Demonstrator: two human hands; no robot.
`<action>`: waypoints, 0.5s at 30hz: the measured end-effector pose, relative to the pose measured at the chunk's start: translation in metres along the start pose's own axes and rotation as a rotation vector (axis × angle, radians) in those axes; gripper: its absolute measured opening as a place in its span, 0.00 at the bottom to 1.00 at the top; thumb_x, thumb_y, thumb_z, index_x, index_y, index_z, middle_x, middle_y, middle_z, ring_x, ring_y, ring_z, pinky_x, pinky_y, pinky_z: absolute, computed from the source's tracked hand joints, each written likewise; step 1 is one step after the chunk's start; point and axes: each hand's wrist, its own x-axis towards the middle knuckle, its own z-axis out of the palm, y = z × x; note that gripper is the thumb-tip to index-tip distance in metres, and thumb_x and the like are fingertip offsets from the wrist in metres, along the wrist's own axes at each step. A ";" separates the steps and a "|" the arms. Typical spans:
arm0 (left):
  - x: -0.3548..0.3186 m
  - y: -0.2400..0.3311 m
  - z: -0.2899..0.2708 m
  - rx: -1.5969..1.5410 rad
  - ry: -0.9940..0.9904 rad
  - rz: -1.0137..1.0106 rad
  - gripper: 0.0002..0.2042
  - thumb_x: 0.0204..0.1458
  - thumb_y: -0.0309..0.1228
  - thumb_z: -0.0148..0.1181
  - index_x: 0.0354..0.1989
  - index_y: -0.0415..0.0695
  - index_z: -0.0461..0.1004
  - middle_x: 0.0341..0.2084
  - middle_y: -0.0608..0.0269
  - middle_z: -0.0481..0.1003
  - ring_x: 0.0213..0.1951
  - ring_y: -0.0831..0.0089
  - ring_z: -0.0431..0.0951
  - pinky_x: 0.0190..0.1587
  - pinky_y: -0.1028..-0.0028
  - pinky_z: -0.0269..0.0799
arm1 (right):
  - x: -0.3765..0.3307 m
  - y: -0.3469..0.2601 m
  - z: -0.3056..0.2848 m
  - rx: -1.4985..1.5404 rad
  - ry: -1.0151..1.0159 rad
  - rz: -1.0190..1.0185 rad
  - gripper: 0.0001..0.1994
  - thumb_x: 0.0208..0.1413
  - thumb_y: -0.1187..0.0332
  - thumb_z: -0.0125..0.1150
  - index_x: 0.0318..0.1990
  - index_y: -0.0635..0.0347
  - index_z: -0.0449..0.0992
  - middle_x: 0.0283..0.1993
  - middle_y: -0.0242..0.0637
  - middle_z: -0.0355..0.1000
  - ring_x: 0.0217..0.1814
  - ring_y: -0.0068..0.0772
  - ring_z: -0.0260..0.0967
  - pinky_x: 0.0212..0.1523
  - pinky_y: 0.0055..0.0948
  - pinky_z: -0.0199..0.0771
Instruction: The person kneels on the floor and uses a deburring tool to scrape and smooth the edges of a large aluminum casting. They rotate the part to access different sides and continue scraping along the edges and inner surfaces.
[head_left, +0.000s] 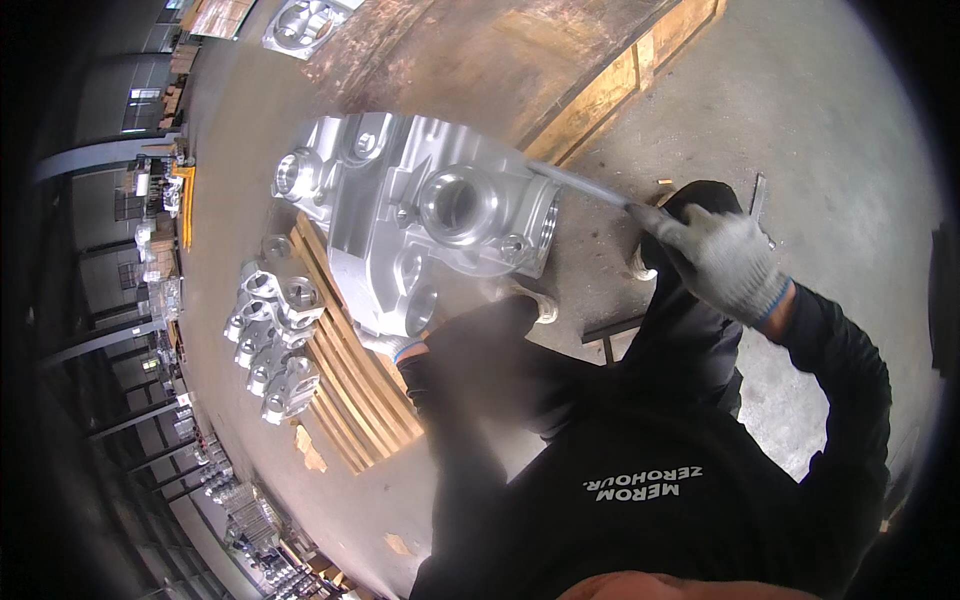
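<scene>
Going left to right, a row of smaller machined aluminium castings is lying on a wooden pallet on the floor, already looking clean and bright. Just beside them, the large aluminium housing is sitting tilted on the same pallet, its round bore facing up.

The left hand, gloved, is steadying the housing from beneath its lower edge; only a bit of glove is showing, so I cannot tell how tightly its grip is closing.

The long thin metal tool is touching the housing's upper right edge, near a side port. As a judgement, the edge-working on this housing is under way, not finished, since the tool is bearing on the casting.

The right hand, in a white knit glove, is clenching the tool's handle end in a full fist, grip fully closed around it.
</scene>
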 end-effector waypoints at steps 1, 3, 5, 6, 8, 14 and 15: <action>-0.001 0.000 -0.001 0.004 -0.008 0.018 0.36 0.63 0.58 0.49 0.71 0.44 0.69 0.67 0.55 0.72 0.64 0.50 0.74 0.66 0.50 0.71 | 0.001 0.001 0.002 0.019 0.151 -0.110 0.26 0.61 0.68 0.62 0.68 0.43 0.75 0.28 0.39 0.72 0.28 0.39 0.76 0.31 0.36 0.80; 0.002 0.000 -0.003 0.009 -0.024 0.049 0.36 0.62 0.58 0.49 0.71 0.44 0.69 0.67 0.54 0.72 0.64 0.50 0.73 0.65 0.50 0.71 | 0.002 0.001 0.005 0.027 0.087 -0.045 0.25 0.60 0.68 0.63 0.67 0.43 0.76 0.28 0.39 0.71 0.27 0.40 0.76 0.30 0.37 0.79; 0.004 0.000 -0.006 -0.021 0.019 0.004 0.36 0.62 0.58 0.49 0.71 0.44 0.69 0.67 0.55 0.72 0.64 0.51 0.74 0.65 0.50 0.71 | 0.004 0.000 0.006 -0.059 -0.084 0.069 0.25 0.59 0.68 0.63 0.66 0.43 0.76 0.27 0.37 0.70 0.24 0.41 0.74 0.28 0.39 0.78; 0.005 0.000 -0.007 -0.042 0.041 -0.019 0.36 0.62 0.58 0.49 0.71 0.44 0.69 0.66 0.55 0.72 0.64 0.51 0.74 0.65 0.50 0.71 | 0.005 -0.002 0.006 -0.053 0.009 0.012 0.26 0.59 0.68 0.63 0.66 0.42 0.76 0.27 0.37 0.70 0.23 0.41 0.73 0.27 0.39 0.78; 0.004 0.000 -0.007 -0.033 0.042 -0.003 0.36 0.62 0.58 0.49 0.70 0.43 0.69 0.66 0.55 0.73 0.63 0.51 0.74 0.64 0.50 0.72 | 0.007 -0.005 0.003 -0.092 -0.054 0.039 0.27 0.58 0.69 0.63 0.67 0.42 0.75 0.26 0.36 0.69 0.21 0.41 0.72 0.27 0.39 0.77; -0.004 0.000 0.005 -0.021 0.027 -0.035 0.36 0.61 0.58 0.50 0.70 0.44 0.69 0.65 0.55 0.74 0.61 0.51 0.76 0.64 0.52 0.72 | 0.008 -0.009 0.000 -0.030 0.070 -0.031 0.31 0.56 0.68 0.63 0.70 0.42 0.73 0.32 0.39 0.75 0.24 0.42 0.75 0.29 0.39 0.80; -0.005 0.000 0.006 -0.016 0.028 -0.034 0.36 0.61 0.58 0.50 0.70 0.44 0.69 0.65 0.55 0.74 0.62 0.51 0.76 0.64 0.52 0.72 | 0.003 -0.009 -0.002 -0.083 -0.054 0.044 0.30 0.56 0.68 0.63 0.70 0.42 0.73 0.34 0.39 0.77 0.26 0.42 0.76 0.30 0.38 0.80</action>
